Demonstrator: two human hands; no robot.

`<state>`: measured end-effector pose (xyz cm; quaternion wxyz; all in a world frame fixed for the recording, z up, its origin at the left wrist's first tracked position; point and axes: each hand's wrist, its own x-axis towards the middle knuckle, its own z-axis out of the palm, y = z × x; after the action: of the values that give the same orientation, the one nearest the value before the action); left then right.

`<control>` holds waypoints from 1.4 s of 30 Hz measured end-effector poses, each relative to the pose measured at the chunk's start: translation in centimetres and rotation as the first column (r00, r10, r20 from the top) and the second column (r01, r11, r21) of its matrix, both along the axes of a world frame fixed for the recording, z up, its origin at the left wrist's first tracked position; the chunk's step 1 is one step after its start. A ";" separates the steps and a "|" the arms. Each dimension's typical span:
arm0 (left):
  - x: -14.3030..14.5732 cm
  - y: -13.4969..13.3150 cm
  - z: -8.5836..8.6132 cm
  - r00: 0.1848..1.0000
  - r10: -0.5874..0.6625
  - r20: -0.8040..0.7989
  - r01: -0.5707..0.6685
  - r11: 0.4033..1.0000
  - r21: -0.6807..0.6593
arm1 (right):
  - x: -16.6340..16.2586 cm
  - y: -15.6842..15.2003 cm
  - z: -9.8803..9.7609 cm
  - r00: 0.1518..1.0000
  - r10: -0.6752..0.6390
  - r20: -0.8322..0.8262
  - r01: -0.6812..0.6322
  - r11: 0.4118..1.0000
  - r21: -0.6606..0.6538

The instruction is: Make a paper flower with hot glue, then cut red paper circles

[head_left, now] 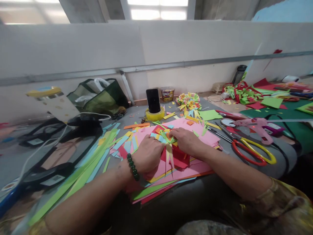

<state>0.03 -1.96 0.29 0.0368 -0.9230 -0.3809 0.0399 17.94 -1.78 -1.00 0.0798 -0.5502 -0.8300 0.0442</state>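
Both of my hands meet at a small paper ornament (168,141) made of green, yellow, blue and orange strips, with pointed pale tails hanging toward me. My left hand (148,153), below a dark green bead bracelet (132,167), has its fingers curled in at the ornament's left side. From the right, my right hand (187,141) pinches its edge, the fingertips partly hidden. Red paper (179,158) lies under the ornament, over a stack of pink sheets (195,168). Cut paper pieces lie around the hands.
Scissors (248,156) with red and yellow handles and a pink glue gun (256,125) lie at right. A phone (153,101) stands in a yellow tape roll (155,115). Finished-looking paper flowers (189,100) sit behind; long green strips (80,178) lie left, beside a bag (100,98).
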 end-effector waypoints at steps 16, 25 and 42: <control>0.2 -0.1 0.1 0.999 0.011 -0.040 -0.010 1.000 0.006 | -0.1 0.4 -0.5 0.995 0.054 0.086 -0.051 0.998 -0.044; 0.3 -0.3 0.3 0.998 0.014 -0.068 -0.013 1.000 0.007 | -0.2 0.2 -0.5 0.988 0.082 0.133 -0.084 0.996 0.014; 0.2 -0.4 0.6 0.996 0.031 -0.084 -0.033 0.999 -0.022 | 1.1 0.5 -1.5 0.950 0.178 -0.256 -0.076 0.929 0.363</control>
<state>0.28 -2.39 0.85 0.0415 -0.9147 -0.3932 0.0835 19.02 -1.31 -2.54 0.2913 -0.4597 -0.8387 -0.0200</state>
